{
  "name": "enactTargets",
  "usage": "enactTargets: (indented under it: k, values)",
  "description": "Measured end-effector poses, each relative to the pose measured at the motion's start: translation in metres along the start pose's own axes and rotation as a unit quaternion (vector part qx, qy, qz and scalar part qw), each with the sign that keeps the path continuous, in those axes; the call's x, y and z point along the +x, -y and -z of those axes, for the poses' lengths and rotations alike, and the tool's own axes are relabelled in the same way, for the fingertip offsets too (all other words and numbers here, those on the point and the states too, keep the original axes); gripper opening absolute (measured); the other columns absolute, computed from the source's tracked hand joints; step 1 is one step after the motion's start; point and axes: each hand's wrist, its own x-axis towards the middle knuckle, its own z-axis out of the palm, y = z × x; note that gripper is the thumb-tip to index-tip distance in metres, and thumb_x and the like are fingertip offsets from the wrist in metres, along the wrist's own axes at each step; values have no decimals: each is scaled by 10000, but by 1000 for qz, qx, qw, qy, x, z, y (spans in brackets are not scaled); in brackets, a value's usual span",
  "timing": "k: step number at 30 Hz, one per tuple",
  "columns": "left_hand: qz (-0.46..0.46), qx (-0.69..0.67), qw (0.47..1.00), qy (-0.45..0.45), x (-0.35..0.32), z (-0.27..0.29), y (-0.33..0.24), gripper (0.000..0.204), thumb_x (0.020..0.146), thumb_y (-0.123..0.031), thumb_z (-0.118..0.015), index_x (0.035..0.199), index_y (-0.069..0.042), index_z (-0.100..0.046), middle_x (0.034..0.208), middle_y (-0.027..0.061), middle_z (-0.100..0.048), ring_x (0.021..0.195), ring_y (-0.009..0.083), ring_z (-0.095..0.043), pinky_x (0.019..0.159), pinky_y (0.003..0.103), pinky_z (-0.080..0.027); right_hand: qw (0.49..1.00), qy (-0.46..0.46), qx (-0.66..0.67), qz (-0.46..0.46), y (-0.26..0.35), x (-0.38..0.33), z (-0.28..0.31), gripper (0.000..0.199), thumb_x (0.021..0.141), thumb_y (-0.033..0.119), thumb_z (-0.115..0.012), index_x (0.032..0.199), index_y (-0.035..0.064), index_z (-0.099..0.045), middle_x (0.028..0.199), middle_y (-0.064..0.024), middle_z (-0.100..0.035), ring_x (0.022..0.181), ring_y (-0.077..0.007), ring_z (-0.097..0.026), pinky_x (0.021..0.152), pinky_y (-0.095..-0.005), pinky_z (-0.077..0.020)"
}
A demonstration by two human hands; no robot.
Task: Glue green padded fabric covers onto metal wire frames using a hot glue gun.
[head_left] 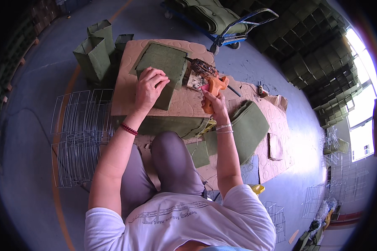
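Our left hand (150, 88) lies flat on a green felt piece (163, 71), the fingers spread and a little bent, pressing it down on the padded work board (184, 104) so that it does not slide. The felt seems to be wrapped around a form; one edge is lifted just beyond our fingertips, and we cannot tell what is under it.

Our right hand (213, 104) is closed around the handle of an orange glue gun (215, 85), held upright with the nozzle turned toward the felt — close to its right edge, but we cannot say if it touches. Just beyond the gun lies a dark, dirty stand or tray (201, 69), probably the place where the gun rests.

To the right of the right hand more cut felt pieces (249, 125) lie in a loose pile, near enough to take. To the left of the left forearm wire frames (77, 134) lie on the floor, and finished green felt boxes (96, 52) stand beyond them — well apart from the hands.
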Motion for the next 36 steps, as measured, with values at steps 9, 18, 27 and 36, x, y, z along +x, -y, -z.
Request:
enactTargets:
  k: [9, 18, 27, 36]
  values:
    - [6, -1, 1000, -2, 0, -1, 1, 117, 684, -49, -730, 732, -45, -623, 801, 32, -586, 789, 224, -551, 704, 338, -467, 1000, 23, -12, -17, -3, -12, 4, 197, 803, 138, -696, 879, 51, -536, 666, -35, -547, 521, -159, -558, 451, -292, -466]
    - [10, -7, 1000, -5, -1, -2, 2, 114, 683, -46, -732, 721, -39, -624, 798, 34, -586, 784, 219, -553, 696, 338, -467, 999, 29, -12, -31, -3, -26, 3, 200, 799, 136, -694, 879, 45, -534, 666, -46, -548, 513, -168, -555, 459, -297, -464]
    - [8, -6, 1000, -7, -2, -3, 1, 117, 678, -44, -735, 722, -36, -626, 795, 34, -588, 780, 216, -554, 700, 333, -467, 998, 53, -21, -20, -4, -42, 2, 213, 804, 124, -686, 896, 53, -508, 657, -40, -538, 505, -158, -542, 453, -301, -460]
    - [16, -12, 1000, -11, -2, -4, 4, 115, 678, -39, -734, 720, -33, -627, 792, 37, -588, 775, 217, -558, 698, 334, -466, 997, 60, -17, -35, -8, -58, 1, 204, 798, 121, -692, 874, 42, -520, 662, -43, -549, 500, -159, -544, 454, -296, -464]
